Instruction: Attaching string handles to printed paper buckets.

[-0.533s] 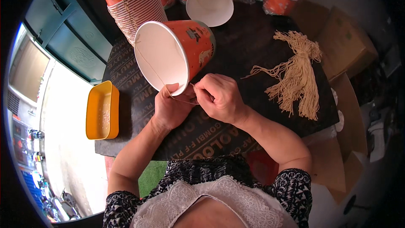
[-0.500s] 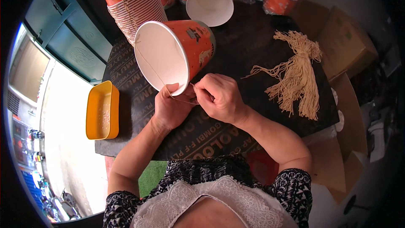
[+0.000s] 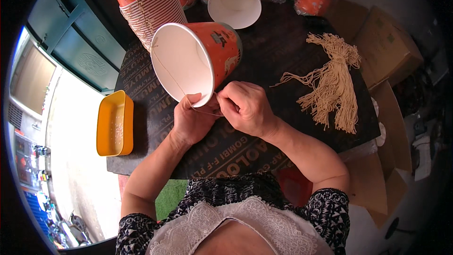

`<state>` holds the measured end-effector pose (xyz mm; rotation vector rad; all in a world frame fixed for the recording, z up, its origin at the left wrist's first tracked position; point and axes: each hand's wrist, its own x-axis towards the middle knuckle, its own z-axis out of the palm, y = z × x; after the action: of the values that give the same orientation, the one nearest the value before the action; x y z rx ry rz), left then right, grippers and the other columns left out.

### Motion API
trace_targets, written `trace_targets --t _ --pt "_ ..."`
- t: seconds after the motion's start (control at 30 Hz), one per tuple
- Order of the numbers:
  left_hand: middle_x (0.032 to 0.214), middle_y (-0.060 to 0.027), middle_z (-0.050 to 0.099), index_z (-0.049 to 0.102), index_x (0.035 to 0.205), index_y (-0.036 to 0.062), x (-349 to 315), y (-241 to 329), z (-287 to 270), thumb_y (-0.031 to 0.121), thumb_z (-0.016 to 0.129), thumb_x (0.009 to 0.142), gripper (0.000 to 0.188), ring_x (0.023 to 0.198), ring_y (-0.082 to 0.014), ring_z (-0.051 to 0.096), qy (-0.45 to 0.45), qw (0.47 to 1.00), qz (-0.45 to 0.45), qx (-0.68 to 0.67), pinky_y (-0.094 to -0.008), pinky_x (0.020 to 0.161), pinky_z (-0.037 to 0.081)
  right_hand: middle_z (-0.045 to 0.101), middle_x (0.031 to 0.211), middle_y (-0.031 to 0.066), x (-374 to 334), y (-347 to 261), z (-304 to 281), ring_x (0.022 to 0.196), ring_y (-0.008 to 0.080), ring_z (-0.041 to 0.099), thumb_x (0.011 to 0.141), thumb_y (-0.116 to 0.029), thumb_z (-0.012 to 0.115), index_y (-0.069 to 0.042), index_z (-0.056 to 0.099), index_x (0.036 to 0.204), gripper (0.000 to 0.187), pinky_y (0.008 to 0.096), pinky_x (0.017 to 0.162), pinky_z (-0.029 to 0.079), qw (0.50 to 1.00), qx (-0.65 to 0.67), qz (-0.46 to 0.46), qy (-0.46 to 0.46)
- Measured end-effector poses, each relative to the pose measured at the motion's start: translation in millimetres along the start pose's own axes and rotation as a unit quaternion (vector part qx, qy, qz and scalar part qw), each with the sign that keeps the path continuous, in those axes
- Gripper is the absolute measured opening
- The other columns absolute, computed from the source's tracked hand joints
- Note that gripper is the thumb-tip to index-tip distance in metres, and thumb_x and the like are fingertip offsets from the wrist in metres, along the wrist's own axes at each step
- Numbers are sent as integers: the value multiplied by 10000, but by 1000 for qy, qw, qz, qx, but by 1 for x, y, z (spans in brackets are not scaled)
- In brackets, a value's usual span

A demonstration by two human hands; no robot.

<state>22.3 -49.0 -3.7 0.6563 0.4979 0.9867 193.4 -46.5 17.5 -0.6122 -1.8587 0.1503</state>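
Possible trouble: slack in the thin beige cord (image 3: 175,84), crossing the mouth of the orange-printed paper bucket with white inside (image 3: 204,59), could snag on the left thumb; a hard tug could tear the wall or bend the rim. Bucket lies tilted above the black plywood counter (image 3: 273,56), mouth facing leftward and toward the wearer, just beyond both grips; resting contact can't be told. Left hand (image 3: 194,119): thumb inside, pinching near rim. Right hand (image 3: 246,109): fingers curled tight, apparently on cord, beside outer wall.
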Motion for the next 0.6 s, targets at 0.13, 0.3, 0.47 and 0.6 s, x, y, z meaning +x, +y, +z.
trace_targets --t 0.13,0.3,0.47,0.6 --pt "1096 -144 665 613 1119 6 0 0 2 384 442 853 492 1043 -274 594 7 1000 1 -1 -419 961 388 542 650 93 0 1 1 573 279 576 789 -9 630 -58 490 746 154 369 517 466 1000 -5 1 -1" --pt "1086 -154 667 607 1127 -5 0 -1 0 358 428 872 479 1026 -287 606 27 1000 -12 -4 -427 962 394 533 636 89 -1 2 2 563 275 572 785 -13 635 -60 482 729 170 371 510 463 1000 -3 4 2" --pt "1092 -154 666 609 1128 -2 -1 1 2 339 425 881 459 1025 -287 608 21 1000 -7 -10 -429 960 399 539 640 89 1 0 0 568 273 578 778 -6 638 -58 487 730 167 373 512 465 1000 0 4 -5" --pt "1108 -152 663 607 1138 3 -1 0 -4 337 430 880 458 1033 -286 607 12 1000 -10 -20 -430 964 398 545 642 90 2 -1 0 570 274 583 772 -2 639 -58 492 731 163 374 514 466 1000 2 0 -4"
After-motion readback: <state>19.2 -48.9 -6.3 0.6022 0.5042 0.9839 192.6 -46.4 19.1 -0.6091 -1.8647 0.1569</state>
